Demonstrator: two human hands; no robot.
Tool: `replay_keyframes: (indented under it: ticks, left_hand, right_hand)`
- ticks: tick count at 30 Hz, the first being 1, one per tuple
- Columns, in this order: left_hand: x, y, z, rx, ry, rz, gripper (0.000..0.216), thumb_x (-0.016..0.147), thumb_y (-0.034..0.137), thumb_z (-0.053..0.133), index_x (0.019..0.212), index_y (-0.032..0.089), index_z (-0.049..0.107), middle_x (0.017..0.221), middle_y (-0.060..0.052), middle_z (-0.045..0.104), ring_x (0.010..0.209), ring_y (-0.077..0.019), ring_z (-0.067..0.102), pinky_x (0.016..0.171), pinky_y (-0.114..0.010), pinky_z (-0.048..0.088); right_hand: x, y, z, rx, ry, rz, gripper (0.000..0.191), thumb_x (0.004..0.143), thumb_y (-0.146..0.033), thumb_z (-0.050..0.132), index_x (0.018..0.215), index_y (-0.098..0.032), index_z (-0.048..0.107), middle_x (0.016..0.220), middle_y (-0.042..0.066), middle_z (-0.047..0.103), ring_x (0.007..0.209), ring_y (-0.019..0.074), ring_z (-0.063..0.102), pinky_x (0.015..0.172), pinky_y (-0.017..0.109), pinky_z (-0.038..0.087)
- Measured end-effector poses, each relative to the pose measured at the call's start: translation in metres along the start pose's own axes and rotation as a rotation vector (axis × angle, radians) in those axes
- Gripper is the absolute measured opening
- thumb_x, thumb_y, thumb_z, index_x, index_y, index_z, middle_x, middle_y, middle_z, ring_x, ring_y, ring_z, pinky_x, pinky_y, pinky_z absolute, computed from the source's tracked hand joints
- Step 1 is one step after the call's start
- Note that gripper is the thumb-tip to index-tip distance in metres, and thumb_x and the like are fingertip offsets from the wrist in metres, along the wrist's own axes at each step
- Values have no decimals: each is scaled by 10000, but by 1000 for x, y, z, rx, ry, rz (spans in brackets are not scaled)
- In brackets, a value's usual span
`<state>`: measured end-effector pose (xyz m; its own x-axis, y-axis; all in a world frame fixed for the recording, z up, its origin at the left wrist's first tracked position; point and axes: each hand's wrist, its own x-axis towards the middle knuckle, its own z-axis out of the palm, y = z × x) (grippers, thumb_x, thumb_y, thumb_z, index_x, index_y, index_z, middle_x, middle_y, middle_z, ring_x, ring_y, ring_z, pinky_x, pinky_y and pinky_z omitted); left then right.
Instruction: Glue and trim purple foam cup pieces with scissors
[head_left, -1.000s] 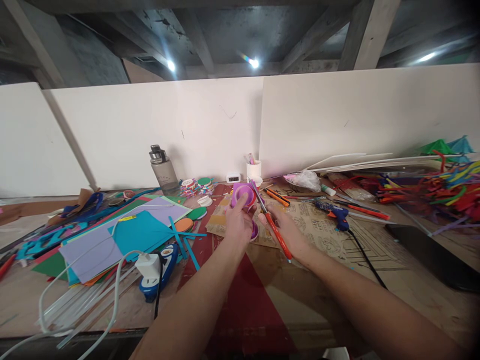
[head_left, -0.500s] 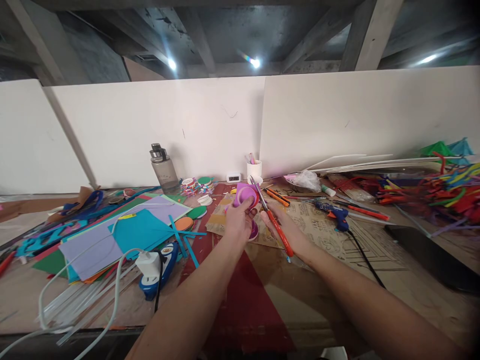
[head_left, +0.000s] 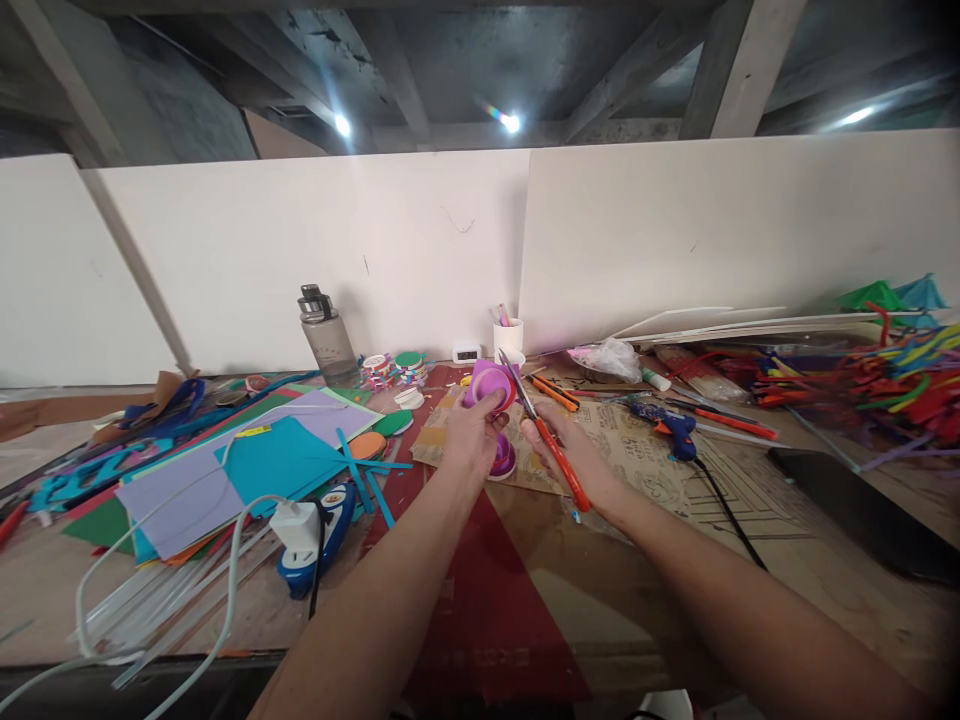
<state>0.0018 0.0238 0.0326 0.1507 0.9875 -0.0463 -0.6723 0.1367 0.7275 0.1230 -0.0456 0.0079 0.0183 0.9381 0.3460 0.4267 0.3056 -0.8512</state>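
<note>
My left hand [head_left: 469, 440] is closed round a purple and pink curled paper piece [head_left: 491, 382], held up over the middle of the table. My right hand [head_left: 574, 462] grips orange-handled scissors [head_left: 547, 440]; their blades point up and left and touch the right edge of the purple piece. A second purple-pink round piece [head_left: 502, 462] lies on the brown printed paper [head_left: 645, 460] just below my left hand.
Coloured foam sheets [head_left: 247, 465] and clear glue sticks [head_left: 142, 610] lie at the left with a white charger [head_left: 294, 525]. A grey bottle [head_left: 327, 340], a white cup [head_left: 508, 338], a blue glue gun [head_left: 679, 428], orange cutters [head_left: 559, 393], pipe cleaners [head_left: 885, 380] and a dark phone [head_left: 862, 510] surround the work area.
Both hands have lifted slightly and drawn a little toward the back of the table; the scissors stay against the purple piece. The view has shifted slightly.
</note>
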Motion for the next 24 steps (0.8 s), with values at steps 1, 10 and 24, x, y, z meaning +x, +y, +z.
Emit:
replay_keyframes:
  ticks: [1,10,24]
  left_hand:
    - [0,1,0,-2,-4,2,444,486,114,858,770,181,523,675,48,617,576,-88,565,529,-227,380]
    - [3,2,-6,48,17,26,497,511,182,900,855,184,541,743,44,634,601,-82,583,543,-226,409]
    - [5,3,-7,136,-55,56,513,455,213,904,840,174,568,706,38,627,588,-94,577,535,-221,405]
  right_hand:
    - [0,0,0,-7,1,0,299,923,-518,522,868,-226,494,650,-44,436,554,124,393,507,259,337]
    - [0,5,2,9,-29,8,279,928,-512,523,898,-236,497,646,-47,437,539,125,398,496,261,344]
    - [1,-1,-3,3,-37,9,261,927,-487,513,892,-232,475,757,-15,549,617,139,475,564,267,400]
